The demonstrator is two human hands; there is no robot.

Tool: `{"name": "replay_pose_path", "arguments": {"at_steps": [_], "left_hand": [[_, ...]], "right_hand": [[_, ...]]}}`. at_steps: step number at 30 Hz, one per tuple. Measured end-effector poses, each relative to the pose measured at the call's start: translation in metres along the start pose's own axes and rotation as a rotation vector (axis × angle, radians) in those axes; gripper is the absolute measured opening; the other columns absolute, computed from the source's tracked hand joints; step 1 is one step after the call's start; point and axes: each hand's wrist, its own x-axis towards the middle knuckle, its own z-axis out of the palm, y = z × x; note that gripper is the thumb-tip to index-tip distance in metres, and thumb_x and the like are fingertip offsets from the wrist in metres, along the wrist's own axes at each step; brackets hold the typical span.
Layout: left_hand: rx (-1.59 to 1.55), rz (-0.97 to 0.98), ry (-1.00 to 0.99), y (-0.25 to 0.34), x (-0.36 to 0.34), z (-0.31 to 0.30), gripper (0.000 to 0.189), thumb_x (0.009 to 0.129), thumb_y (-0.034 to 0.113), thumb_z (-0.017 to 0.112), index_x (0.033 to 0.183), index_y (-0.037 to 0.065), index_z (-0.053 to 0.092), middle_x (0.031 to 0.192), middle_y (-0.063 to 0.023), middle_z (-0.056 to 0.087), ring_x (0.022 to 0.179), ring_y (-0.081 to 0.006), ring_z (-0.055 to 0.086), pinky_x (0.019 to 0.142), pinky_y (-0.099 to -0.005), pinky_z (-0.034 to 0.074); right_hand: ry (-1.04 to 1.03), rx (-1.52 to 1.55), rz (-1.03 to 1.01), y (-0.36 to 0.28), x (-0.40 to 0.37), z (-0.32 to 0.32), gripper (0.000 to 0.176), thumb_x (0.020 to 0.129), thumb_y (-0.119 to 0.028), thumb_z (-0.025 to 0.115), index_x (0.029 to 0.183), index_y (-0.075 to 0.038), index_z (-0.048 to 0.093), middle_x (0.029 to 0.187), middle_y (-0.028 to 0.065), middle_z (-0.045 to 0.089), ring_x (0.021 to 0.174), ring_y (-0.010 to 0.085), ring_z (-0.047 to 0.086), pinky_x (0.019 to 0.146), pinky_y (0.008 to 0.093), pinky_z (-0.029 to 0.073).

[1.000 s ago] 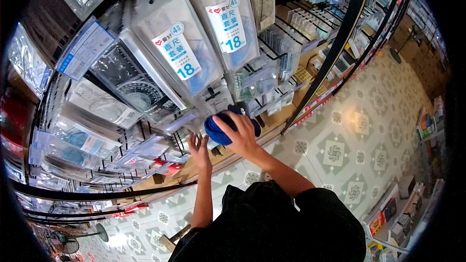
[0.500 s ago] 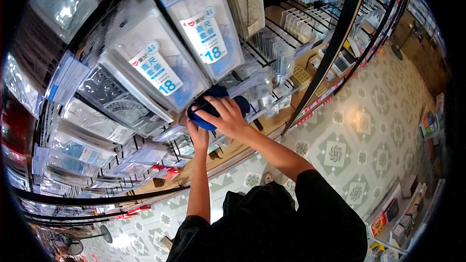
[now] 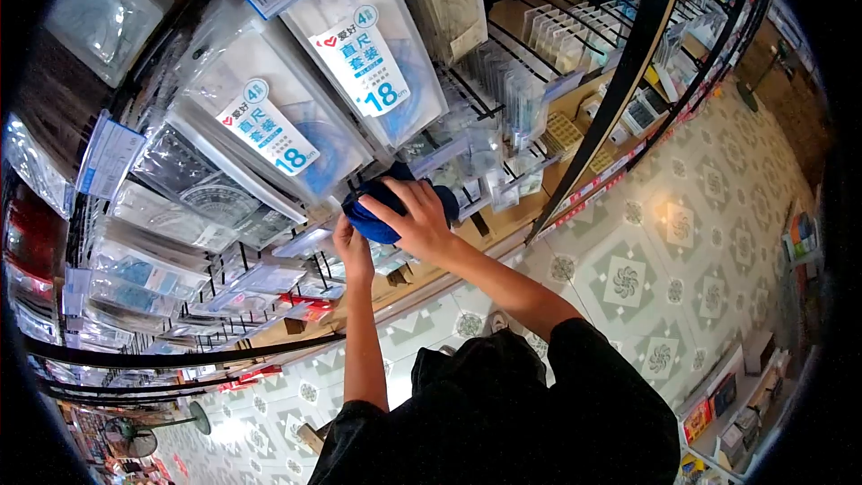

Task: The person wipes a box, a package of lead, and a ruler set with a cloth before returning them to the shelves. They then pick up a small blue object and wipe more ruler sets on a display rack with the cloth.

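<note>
A bunched dark-blue cloth sits in front of the lower edge of the hanging ruler packs, around the end of a black rack hook. My right hand lies over the cloth with its fingers curled onto it. At the cloth's left edge, my left hand is closed, its fingertips pressed against the fabric and partly hidden. Just above both hands hang two clear ruler-set packs, the left pack and the right pack, each with a white label reading 18.
Packs of clear protractors hang left of the hands. A slanting black shelf post stands to the right. Price tags project from the rack. Patterned floor tiles and a low display shelf lie at right.
The view has shifted slightly, and the ruler packs sit further left in it. My left hand has slid a little down and left; my right hand stays on the cloth.
</note>
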Motion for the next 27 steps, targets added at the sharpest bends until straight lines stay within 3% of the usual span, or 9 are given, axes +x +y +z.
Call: {"name": "replay_pose_path", "arguments": {"at_steps": [4,5,8,9,16,22,24,25,27], "left_hand": [[0.027,0.014,0.096,0.002,-0.006,0.009,0.023,0.090,0.008,0.056,0.111,0.002,0.063,0.107,-0.0028,0.063,0.095,-0.0099,0.058,0.084,-0.0263,0.047],[0.042,0.005,0.101,-0.004,-0.006,0.004,0.022,0.091,0.007,0.054,0.110,0.002,0.063,0.107,-0.0028,0.063,0.095,-0.0100,0.058,0.084,-0.0266,0.047],[-0.006,-0.018,0.063,-0.017,-0.006,-0.005,0.021,0.092,0.004,0.050,0.109,0.002,0.062,0.105,-0.0027,0.063,0.094,-0.0102,0.058,0.084,-0.0273,0.047],[-0.039,-0.025,0.039,-0.018,-0.006,-0.005,0.021,0.092,0.003,0.049,0.109,0.001,0.061,0.105,-0.0026,0.063,0.093,-0.0103,0.058,0.084,-0.0274,0.047],[-0.058,-0.008,0.001,-0.014,-0.002,-0.010,0.026,0.091,-0.005,0.045,0.112,0.000,0.060,0.103,-0.0016,0.063,0.093,-0.0089,0.058,0.081,-0.0249,0.047],[0.163,0.051,-0.091,-0.011,0.000,-0.022,0.042,0.089,-0.009,0.045,0.131,-0.007,0.048,0.130,-0.0122,0.053,0.116,-0.0186,0.052,0.100,-0.0310,0.040],[0.217,0.042,-0.104,-0.010,0.001,-0.021,0.045,0.089,-0.009,0.045,0.134,-0.008,0.044,0.133,-0.0136,0.050,0.119,-0.0202,0.051,0.102,-0.0323,0.038],[0.209,-0.036,-0.093,-0.008,0.003,-0.021,0.048,0.088,-0.006,0.049,0.135,-0.009,0.041,0.137,-0.0148,0.046,0.121,-0.0222,0.049,0.103,-0.0347,0.038],[-0.103,-0.166,-0.020,0.012,-0.003,-0.006,0.048,0.087,-0.004,0.051,0.134,-0.009,0.043,0.135,-0.0139,0.047,0.120,-0.0219,0.049,0.102,-0.0346,0.038]], "right_hand": [[0.085,-0.004,-0.161,-0.001,-0.003,-0.004,0.060,0.065,-0.015,0.073,0.123,-0.026,0.062,0.118,0.0132,0.056,0.092,0.0289,0.059,0.079,0.0409,0.047],[0.029,0.025,-0.156,-0.002,-0.004,-0.009,0.064,0.074,-0.009,0.065,0.134,-0.030,0.053,0.120,0.0133,0.055,0.093,0.0278,0.058,0.081,0.0446,0.046],[-0.129,-0.066,-0.224,0.008,-0.003,-0.009,0.064,0.068,-0.011,0.068,0.128,-0.028,0.057,0.119,0.0134,0.055,0.093,0.0289,0.058,0.080,0.0422,0.047],[-0.151,-0.066,-0.226,0.011,0.002,-0.009,0.064,0.071,-0.009,0.065,0.131,-0.029,0.054,0.119,0.0144,0.056,0.093,0.0294,0.058,0.081,0.0432,0.048],[-0.163,-0.152,-0.178,0.013,-0.010,0.010,0.066,0.069,-0.013,0.070,0.131,-0.030,0.054,0.117,0.0117,0.057,0.094,0.0285,0.058,0.084,0.0437,0.046],[-0.146,-0.097,-0.072,0.018,-0.032,0.016,0.065,0.068,-0.017,0.073,0.130,-0.026,0.056,0.117,0.0124,0.056,0.096,0.0290,0.058,0.084,0.0439,0.045],[-0.156,0.034,0.029,0.020,-0.038,0.016,0.074,0.064,-0.012,0.076,0.133,-0.026,0.052,0.118,0.0148,0.055,0.101,0.0324,0.057,0.086,0.0461,0.045],[-0.181,0.085,0.078,0.023,-0.042,0.016,0.078,0.062,-0.011,0.077,0.134,-0.026,0.051,0.119,0.0155,0.055,0.102,0.0336,0.057,0.086,0.0468,0.045],[-0.248,0.164,0.154,0.026,-0.047,0.011,0.087,0.058,-0.005,0.079,0.137,-0.025,0.048,0.121,0.0166,0.054,0.106,0.0378,0.055,0.087,0.0484,0.045]]}}
